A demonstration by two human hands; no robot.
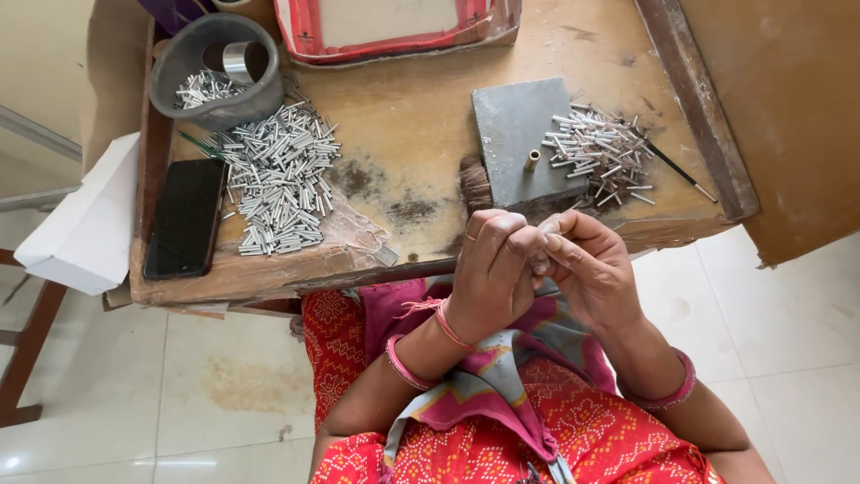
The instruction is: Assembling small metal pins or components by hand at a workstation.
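Both hands, left hand (491, 269) and right hand (587, 269), are pinching together on a tiny tube (541, 263) over the lap, below the bench (403, 116) edge. Slipping fingers would likely be dropping it to the floor (788, 341).

tube pile (276, 175) left of slab (522, 139), smaller tube heap (598, 152) right, phone (185, 218) leftmost.

Both hands, left hand (494, 269) and right hand (589, 269), meet fingertip to fingertip over the bench (412, 125) edge, pinching something tiny. Piles of small metal tubes (278, 175) sit on either side, with a grey block (524, 139) between them.
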